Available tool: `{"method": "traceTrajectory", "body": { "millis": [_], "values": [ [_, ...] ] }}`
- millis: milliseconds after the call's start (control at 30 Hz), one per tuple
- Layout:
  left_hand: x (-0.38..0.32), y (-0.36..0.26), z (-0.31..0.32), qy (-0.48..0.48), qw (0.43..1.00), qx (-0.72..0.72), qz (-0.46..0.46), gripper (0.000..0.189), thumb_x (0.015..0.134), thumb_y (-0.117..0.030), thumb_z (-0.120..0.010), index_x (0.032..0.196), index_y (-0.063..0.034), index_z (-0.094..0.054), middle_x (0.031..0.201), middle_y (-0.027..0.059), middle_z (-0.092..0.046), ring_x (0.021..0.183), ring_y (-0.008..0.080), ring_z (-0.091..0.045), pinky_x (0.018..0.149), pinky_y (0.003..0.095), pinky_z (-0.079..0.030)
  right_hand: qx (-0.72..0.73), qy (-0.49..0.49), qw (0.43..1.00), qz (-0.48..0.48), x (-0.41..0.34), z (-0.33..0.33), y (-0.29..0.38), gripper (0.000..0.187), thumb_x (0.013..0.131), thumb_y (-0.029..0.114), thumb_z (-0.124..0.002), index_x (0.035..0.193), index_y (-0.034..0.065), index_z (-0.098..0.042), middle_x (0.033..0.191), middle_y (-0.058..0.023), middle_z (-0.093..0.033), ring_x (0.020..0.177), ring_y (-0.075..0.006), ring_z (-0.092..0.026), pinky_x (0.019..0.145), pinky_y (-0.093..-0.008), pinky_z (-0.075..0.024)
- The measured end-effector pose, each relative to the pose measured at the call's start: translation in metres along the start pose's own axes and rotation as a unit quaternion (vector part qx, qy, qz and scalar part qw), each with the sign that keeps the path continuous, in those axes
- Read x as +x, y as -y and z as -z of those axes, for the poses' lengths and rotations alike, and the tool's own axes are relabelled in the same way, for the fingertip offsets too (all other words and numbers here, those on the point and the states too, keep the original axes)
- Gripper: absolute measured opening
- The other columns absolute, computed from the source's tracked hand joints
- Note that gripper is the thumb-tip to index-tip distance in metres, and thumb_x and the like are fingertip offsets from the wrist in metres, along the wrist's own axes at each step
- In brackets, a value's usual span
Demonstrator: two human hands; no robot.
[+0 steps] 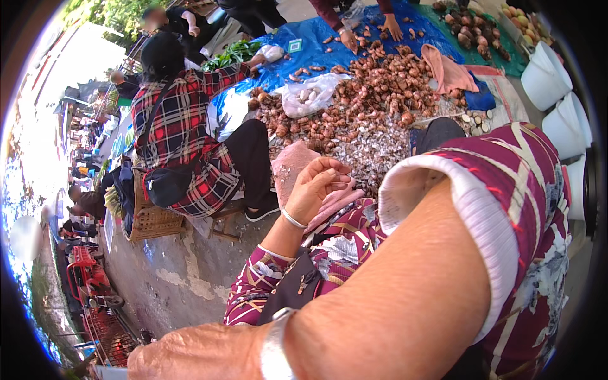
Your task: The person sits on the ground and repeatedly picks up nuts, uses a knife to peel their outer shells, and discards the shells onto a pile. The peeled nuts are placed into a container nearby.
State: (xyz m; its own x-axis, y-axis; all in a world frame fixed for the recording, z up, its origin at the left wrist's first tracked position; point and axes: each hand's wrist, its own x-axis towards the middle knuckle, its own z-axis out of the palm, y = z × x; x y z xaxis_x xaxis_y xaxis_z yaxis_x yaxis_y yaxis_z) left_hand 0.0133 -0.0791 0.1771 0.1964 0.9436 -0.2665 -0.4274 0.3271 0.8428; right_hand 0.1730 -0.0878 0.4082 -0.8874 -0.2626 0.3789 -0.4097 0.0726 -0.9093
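My left hand (323,183), a silver bangle at its wrist, is raised over a pink cloth (297,164) on my lap. Its fingers are loosely curled, and I see nothing in them. My right forearm crosses close before the camera, and my right hand (199,349), also wearing a bangle, is partly cut off at the lower edge; its fingers are out of sight. Past my knees spreads a heap of brown taro corms (380,88), with pale peel scraps (373,147) on the near side. A clear plastic bag (308,97) of peeled pieces rests on the heap.
A person in a plaid shirt (175,123) sits at left beside a wicker basket (154,218). Another person's hands (349,40) reach over the blue tarp (304,33). An orange cloth (444,71) lies by the heap. White buckets (546,76) stand at right.
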Motion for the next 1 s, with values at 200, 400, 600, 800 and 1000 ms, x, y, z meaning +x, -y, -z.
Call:
{"method": "traceTrajectory", "body": {
  "millis": [200,400,600,800,1000],
  "values": [
    [-0.01,0.011,-0.006,0.024,0.999,-0.042,0.021,0.015,0.092,-0.007,-0.049,0.106,-0.0029,-0.052,0.106,0.0122,-0.061,0.092,0.0169,-0.061,0.083,0.028,-0.051,-0.026,-0.006,0.999,-0.036,-0.002,-0.019,-0.001,0.033,0.078,0.025,-0.059,0.094,-0.0034,-0.054,0.066,-0.0102,-0.059,0.056,-0.0223,-0.058,0.052,-0.0357,-0.0451],
    [0.004,0.028,0.006,0.033,0.999,0.012,-0.02,0.03,0.084,0.004,-0.039,0.112,-0.0007,-0.049,0.117,0.014,-0.055,0.112,0.0216,-0.052,0.099,0.0342,-0.041,-0.051,-0.02,0.996,-0.064,-0.014,-0.026,-0.009,0.033,0.077,0.022,-0.061,0.097,-0.003,-0.054,0.066,-0.0096,-0.059,0.057,-0.0218,-0.058,0.053,-0.0342,-0.0449],
    [0.022,0.023,-0.005,0.075,0.997,0.001,-0.008,0.04,0.077,0.011,-0.034,0.112,-0.0029,-0.047,0.123,0.0143,-0.052,0.12,0.0238,-0.047,0.101,0.0368,-0.04,-0.089,-0.073,0.987,-0.11,-0.029,-0.015,-0.009,0.034,0.076,0.02,-0.062,0.099,-0.0026,-0.054,0.067,-0.009,-0.058,0.058,-0.0214,-0.058,0.053,-0.0328,-0.0447],
    [0.056,0.044,0.019,0.033,0.996,0.063,-0.051,0.028,0.084,0.003,-0.05,0.11,-0.0027,-0.052,0.115,0.0138,-0.058,0.103,0.0208,-0.059,0.083,0.0316,-0.05,-0.13,-0.176,0.956,-0.194,-0.054,0.038,-0.041,0.035,0.075,0.018,-0.064,0.101,-0.0023,-0.053,0.068,-0.0085,-0.058,0.06,-0.0209,-0.058,0.054,-0.0314,-0.0446],
    [0.133,0.033,0.085,-0.008,0.937,0.345,0.057,0.021,0.085,-0.005,-0.061,0.104,-0.0003,-0.056,0.101,0.0113,-0.063,0.093,0.0183,-0.062,0.076,0.0327,-0.053,-0.334,-0.323,0.824,-0.325,-0.179,0.103,-0.189,0.022,0.073,0.018,-0.06,0.083,-0.001,-0.057,0.073,-0.0217,-0.06,0.071,-0.0369,-0.061,0.063,-0.0417,-0.0473]
  ]
}}
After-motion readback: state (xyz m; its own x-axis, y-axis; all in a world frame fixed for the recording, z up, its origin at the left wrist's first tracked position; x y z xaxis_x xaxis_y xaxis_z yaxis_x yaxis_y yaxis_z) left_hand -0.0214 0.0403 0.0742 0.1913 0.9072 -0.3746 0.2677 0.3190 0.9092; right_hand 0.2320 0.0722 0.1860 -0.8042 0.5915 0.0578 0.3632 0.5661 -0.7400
